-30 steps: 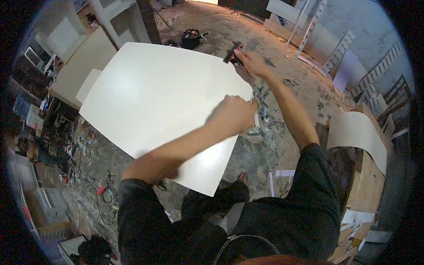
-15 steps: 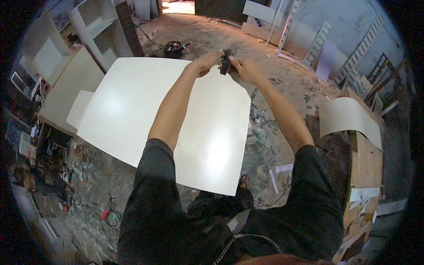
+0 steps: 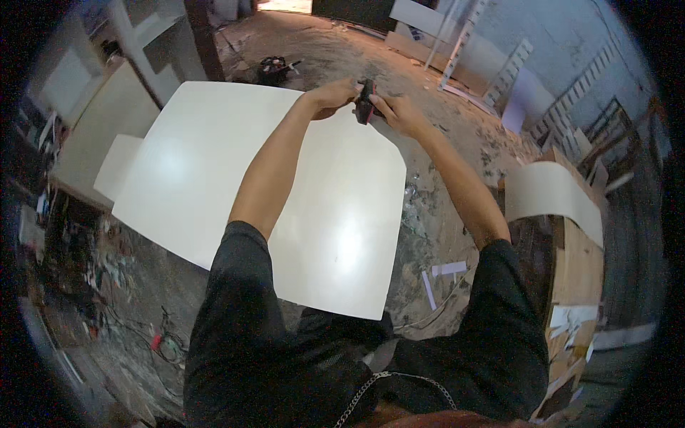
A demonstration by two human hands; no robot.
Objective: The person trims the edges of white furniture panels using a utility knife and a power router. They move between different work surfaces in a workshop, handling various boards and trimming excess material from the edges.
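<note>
A large white board (image 3: pixel 214 157) with a glossy top spreads out in front of me at about waist height. Over its far edge, close to the far right corner, is a small black tool with some red along its side (image 3: pixel 365 102); its exact kind is not clear. My left hand (image 3: pixel 334 98) closes on the tool from the left, fingers curled and partly hidden. From the other side my right hand (image 3: pixel 402 114) grips it, with the thumb pressed against its body.
A smaller white panel (image 3: pixel 118 167) juts out at the board's left. Pale cabinet carcasses (image 3: pixel 160 43) stand far left. A black tool bag or machine (image 3: pixel 275 70) sits on the floor beyond. At right, a curved white sheet (image 3: pixel 549 189) lies over a wooden bench (image 3: pixel 579 264). Cables and offcuts litter the floor.
The black tool has turned slightly and shows more of its broad side, while both hands stay on it. The whole view has shifted a little.
</note>
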